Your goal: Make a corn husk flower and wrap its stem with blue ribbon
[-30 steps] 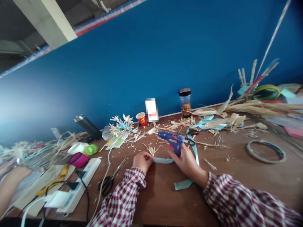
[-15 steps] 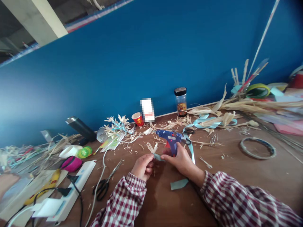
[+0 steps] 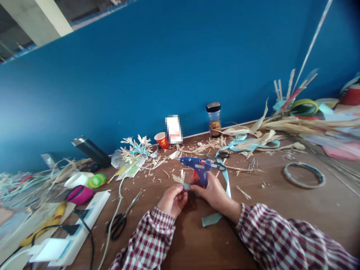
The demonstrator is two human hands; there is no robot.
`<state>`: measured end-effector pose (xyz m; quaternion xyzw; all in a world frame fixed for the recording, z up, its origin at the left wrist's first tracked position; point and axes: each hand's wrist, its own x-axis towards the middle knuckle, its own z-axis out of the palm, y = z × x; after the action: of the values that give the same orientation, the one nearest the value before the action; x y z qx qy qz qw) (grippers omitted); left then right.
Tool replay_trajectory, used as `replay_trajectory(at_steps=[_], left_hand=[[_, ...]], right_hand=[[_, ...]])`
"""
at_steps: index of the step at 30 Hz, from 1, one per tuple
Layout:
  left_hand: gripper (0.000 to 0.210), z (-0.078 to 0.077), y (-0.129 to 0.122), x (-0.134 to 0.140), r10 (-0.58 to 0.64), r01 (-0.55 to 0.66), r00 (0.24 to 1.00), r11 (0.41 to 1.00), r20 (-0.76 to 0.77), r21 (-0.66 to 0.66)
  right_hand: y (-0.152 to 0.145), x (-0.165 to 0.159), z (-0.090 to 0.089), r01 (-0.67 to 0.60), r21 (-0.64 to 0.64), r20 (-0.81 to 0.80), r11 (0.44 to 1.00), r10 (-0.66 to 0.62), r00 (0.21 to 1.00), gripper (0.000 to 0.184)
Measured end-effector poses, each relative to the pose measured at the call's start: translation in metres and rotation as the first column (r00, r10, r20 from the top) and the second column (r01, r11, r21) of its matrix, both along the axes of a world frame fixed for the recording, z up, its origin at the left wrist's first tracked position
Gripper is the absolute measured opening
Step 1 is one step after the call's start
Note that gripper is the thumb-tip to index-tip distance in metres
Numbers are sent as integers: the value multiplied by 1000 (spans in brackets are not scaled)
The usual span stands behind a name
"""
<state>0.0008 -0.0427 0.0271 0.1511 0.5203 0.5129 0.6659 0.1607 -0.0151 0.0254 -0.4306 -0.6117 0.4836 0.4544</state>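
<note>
In the middle of the head view, my left hand (image 3: 173, 200) pinches a small pale husk flower (image 3: 180, 177) by its base, with the petals pointing up. A blue-green strip (image 3: 186, 186) lies at the flower's base and reaches toward my right hand (image 3: 215, 193). That hand is wrapped around the handle of a blue glue gun (image 3: 198, 165), whose nozzle points left above the flower. The right thumb is by the strip's far end; whether it grips it I cannot tell. A second blue-green strip (image 3: 211, 219) lies on the table just below my right hand.
Black-handled scissors (image 3: 118, 225) and a white power strip (image 3: 84, 228) with cords lie to the left. Behind stand a bunch of husk flowers (image 3: 137, 146), a red paper cup (image 3: 161, 140) and a jar (image 3: 214, 120). A ring (image 3: 303, 175) lies right. Another person's hand (image 3: 5, 215) shows far left.
The flower has turned in my left hand, its petals and thin stem now at a different slant. My left fingers have loosened slightly. My right hand still holds the glue gun.
</note>
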Motion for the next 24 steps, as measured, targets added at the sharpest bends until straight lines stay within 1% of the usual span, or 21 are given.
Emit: replay_trajectory(at_steps=[5,11,15,17,21,24], left_hand=[[12,4,-1,3,-89,90,995,995,-35,47],[13,8,-1,7,-88,94,994,991,-65,96],[14,9,-1,7,-98,110,986,990,-133,87],[15,9,-2,7,-90,103,984,991,-153,79],[14,8,-1,7,-58,65,990,997,-132,51],[12,7,1,5,-29,37,990,997,-135,62]], right_hand=[[0,0,2,-5,-8,-27,1000,5,1000,22],[0,0,5,-1,-29,-72,1000,-1,997,23],[1,0,3,29,-11,-15,1000,-29,999,21],[1,1,3,43,11,13,999,-43,999,21],[-1,0,4,32,52,53,998,-34,998,19],[-3,-1,5,34,63,53,997,-38,998,18]])
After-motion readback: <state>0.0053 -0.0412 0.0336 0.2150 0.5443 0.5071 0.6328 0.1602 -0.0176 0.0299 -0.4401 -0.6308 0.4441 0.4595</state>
